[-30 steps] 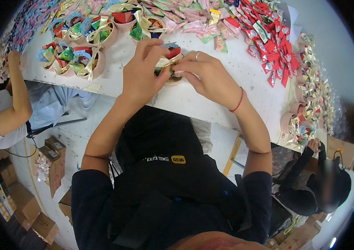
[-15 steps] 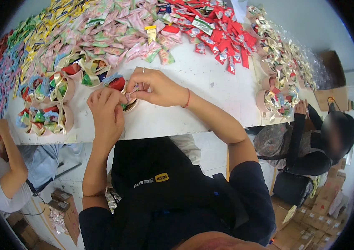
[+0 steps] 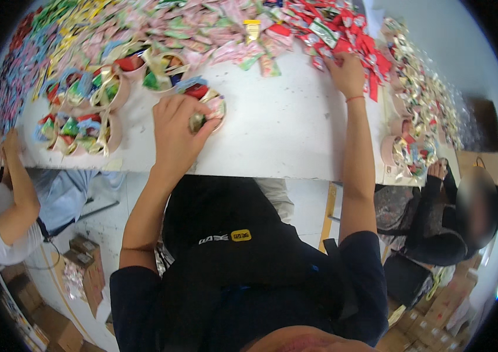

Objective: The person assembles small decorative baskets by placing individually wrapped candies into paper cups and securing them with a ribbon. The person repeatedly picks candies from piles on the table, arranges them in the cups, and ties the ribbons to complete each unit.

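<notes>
My left hand [image 3: 179, 126] is curled over a small round pink box [image 3: 223, 111], its thumb and fingers closed at the rim and filling. In this box lie a pink wrapped sweet [image 3: 216, 104], a red packet [image 3: 196, 90] and a light blue ribbon-like piece [image 3: 191, 81]; my fingers hide the rest. At the far right, my right hand [image 3: 346, 73] is at the near edge of a heap of red sweet packets [image 3: 351, 26]. Its thumb and index finger are bent down onto a packet there, the tips partly lost among the wrappers.
Several filled pink boxes [image 3: 115, 132] with cream ribbons stand left; more [image 3: 391, 149] line the right edge. Pink-green [image 3: 172, 26], yellow [image 3: 79, 44] and blue [image 3: 11, 82] sweets cover the far side and left. A person [image 3: 8, 217] works at left, another [image 3: 436, 217] at right.
My right hand has left the box and moved right and away to the red packets. My left hand stays at the box. The whole view has shifted slightly.
</notes>
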